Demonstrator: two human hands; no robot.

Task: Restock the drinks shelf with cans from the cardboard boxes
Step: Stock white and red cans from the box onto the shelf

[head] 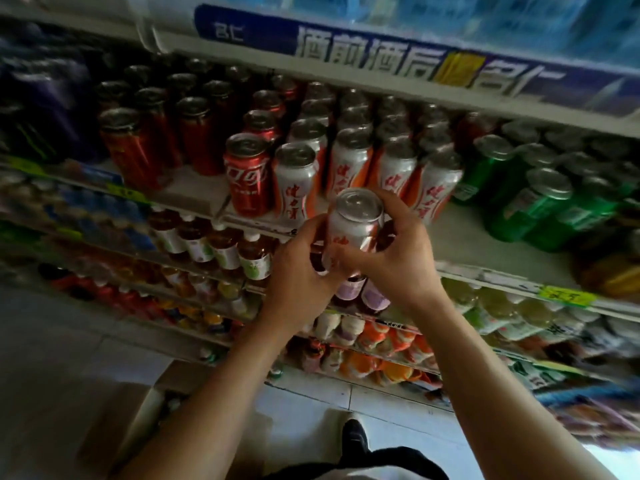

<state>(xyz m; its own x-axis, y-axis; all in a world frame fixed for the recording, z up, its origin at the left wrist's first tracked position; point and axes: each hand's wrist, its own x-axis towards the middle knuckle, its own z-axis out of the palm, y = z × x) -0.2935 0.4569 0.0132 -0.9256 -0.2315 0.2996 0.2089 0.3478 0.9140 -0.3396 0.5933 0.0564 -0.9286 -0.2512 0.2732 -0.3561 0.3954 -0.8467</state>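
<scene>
Both hands hold one white-and-orange can (353, 233) upright in the air just in front of the front edge of the drinks shelf (485, 251). The left hand (304, 268) wraps the can's lower left side with curled fingers, and the right hand (394, 251) grips it from the right, fingers curled round its body and the thumb low across its front. The can's silver top faces up and it touches neither the shelf nor the cans standing there. Directly behind it, along the shelf's front edge, stands a row of matching white-and-orange cans (349, 164) with more of the same lined up toward the back. To their left is a red cola can (247, 174), and further left a group of taller dark red cans (131, 147). At the right end of the shelf stand green cans (540, 202), some near the front edge. Below this shelf, lower shelves carry rows of bottled tea (221, 247) and other bottles too blurred to name. On the tiled floor (62, 344) at lower left an open cardboard box (173, 379) sits against the foot of the shelving, partly hidden by the left forearm, and a dark shoe (354, 436) shows near the bottom edge.
</scene>
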